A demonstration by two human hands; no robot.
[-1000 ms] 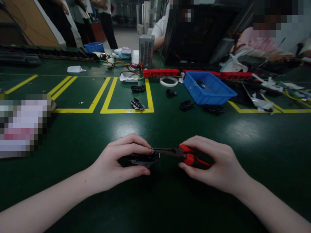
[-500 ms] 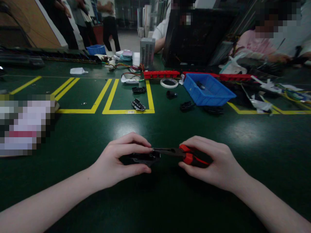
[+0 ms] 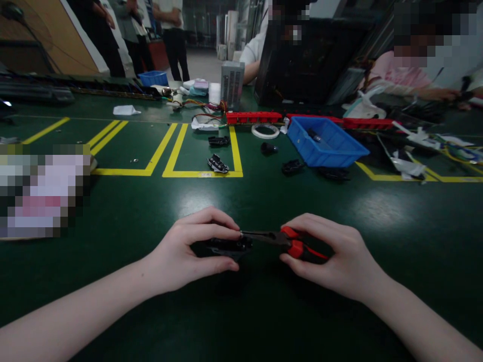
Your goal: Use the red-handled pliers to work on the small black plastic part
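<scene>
A left hand pinches a black molded part between thumb and fingers above a green counter, while at the part's 3 o'clock a right hand closes its thumb and fingers around the handles of red-and-black pliers. The pliers' slim nose points to 9 o'clock, its tip reaching the left fingertips along the part's upper edge; whether it grips anything is too small to tell. Taken from the held part, a black-and-silver piece lies near 12 o'clock by yellow tape, a dark piece just beyond it. Toward 1 o'clock are a short black cylinder and, farther out, a white ring; another black piece rests between 1 and 2 o'clock. A blue bin sits at 2 o'clock with dark items inside. Farther off, a gray metal box stands upright at 12 o'clock behind a red strip. People stand at 11 o'clock, and a person in a pink top is at 2 o'clock across the counter.
</scene>
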